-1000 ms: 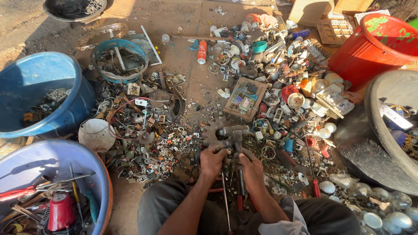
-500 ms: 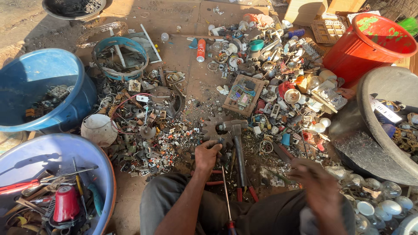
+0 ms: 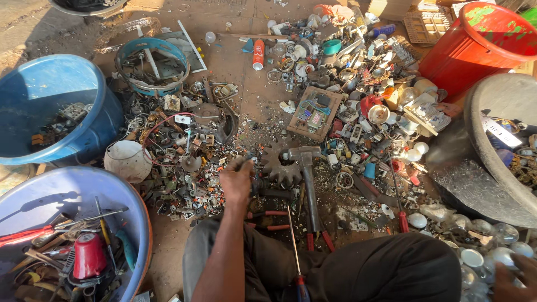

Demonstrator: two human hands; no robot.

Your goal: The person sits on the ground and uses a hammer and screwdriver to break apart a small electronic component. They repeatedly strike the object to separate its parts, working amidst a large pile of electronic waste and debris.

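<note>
I sit on the ground amid heaps of scrap. My left hand rests at the edge of a pile of small metal parts, fingers curled around a small dark piece. Just right of it lie a rusty gear and a steel hammer, its head touching the gear. Red-handled pliers and a thin screwdriver lie by my knees. My right hand is far off at the lower right corner among glass bulbs. Only part of it shows.
Two blue tubs with tools and scrap stand on the left. A red bucket and a grey basin are on the right. A framed circuit board, a red spray can and a white dome lie ahead.
My right hand left the tools in the middle and swung out to the lower right by the bulbs. My left hand stayed near the gear, shifting slightly left.
</note>
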